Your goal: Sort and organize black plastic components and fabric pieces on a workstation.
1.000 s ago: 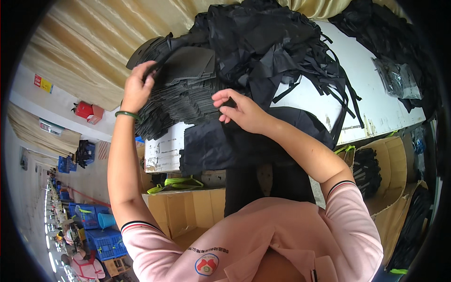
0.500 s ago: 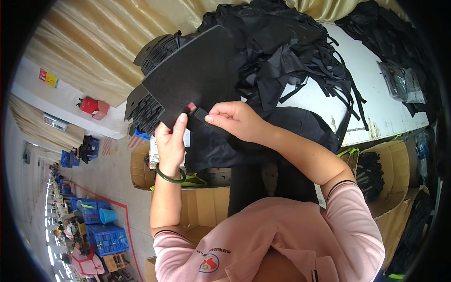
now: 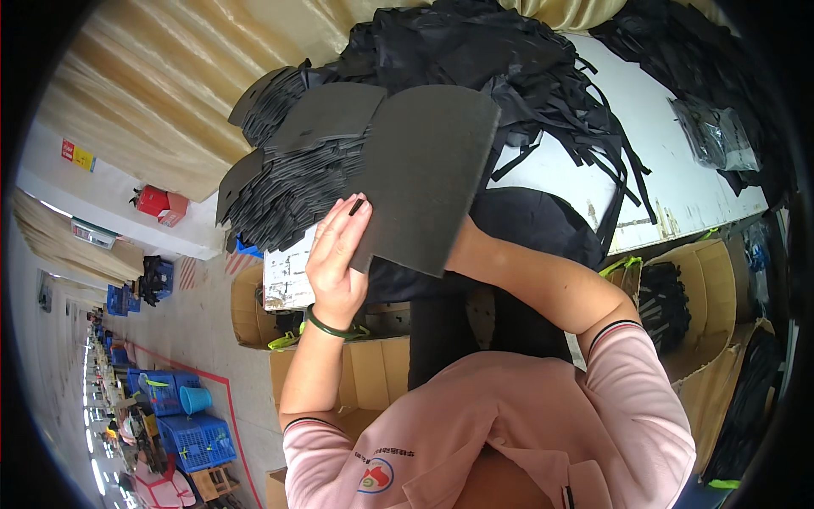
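Observation:
A flat black foam sheet with a rounded top and a notch cut in its lower edge stands tilted up before me. My left hand grips its lower left edge, fingers on the front face. A small black strip shows at those fingertips; whether it is part of the sheet I cannot tell. My right hand is behind the sheet, with only the part near the wrist showing and its fingers hidden. Black fabric lies under and beside the sheet, over the table's near edge.
Stacked black foam sheets stand at the left of the white table. Behind lies a heap of black fabric with straps. A clear plastic bag is at far right. Cardboard boxes stand below the near edge.
The sheet has been turned more upright and brought nearer, uncovering the stacks behind it. My left hand's fingers have come to its front; my right hand has gone behind it.

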Motion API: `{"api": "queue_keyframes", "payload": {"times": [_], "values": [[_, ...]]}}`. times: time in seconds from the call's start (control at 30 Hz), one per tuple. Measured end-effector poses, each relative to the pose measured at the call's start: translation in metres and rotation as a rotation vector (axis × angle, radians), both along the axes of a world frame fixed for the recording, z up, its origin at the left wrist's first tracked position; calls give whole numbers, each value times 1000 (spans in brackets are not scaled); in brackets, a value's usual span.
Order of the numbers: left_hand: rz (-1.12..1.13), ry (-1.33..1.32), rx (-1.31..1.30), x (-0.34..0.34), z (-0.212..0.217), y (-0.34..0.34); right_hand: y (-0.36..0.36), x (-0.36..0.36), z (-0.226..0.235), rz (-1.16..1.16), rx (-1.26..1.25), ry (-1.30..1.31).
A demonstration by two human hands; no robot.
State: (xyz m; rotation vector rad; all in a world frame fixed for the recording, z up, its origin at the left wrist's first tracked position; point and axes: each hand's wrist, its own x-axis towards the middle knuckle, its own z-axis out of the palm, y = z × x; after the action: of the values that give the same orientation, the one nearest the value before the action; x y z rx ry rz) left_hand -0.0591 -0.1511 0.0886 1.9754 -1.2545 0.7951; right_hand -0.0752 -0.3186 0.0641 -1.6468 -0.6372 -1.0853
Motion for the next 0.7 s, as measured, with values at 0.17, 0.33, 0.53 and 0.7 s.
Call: {"api": "queue_keyframes", "payload": {"times": [0.17, 0.33, 0.53, 0.7], "values": [[-70, 105, -30, -2, 3, -7, -21, -5, -11, -22, -215, -54], [52, -207, 219, 2, 11, 11, -87, -47, 28, 1049, 184, 850], [-251, 117, 229, -10, 24, 4, -100, -76, 27, 556, 537, 1024], [-325, 684, -779, -11, -5, 34, -150, -68, -55, 510, 460, 1169]]}}
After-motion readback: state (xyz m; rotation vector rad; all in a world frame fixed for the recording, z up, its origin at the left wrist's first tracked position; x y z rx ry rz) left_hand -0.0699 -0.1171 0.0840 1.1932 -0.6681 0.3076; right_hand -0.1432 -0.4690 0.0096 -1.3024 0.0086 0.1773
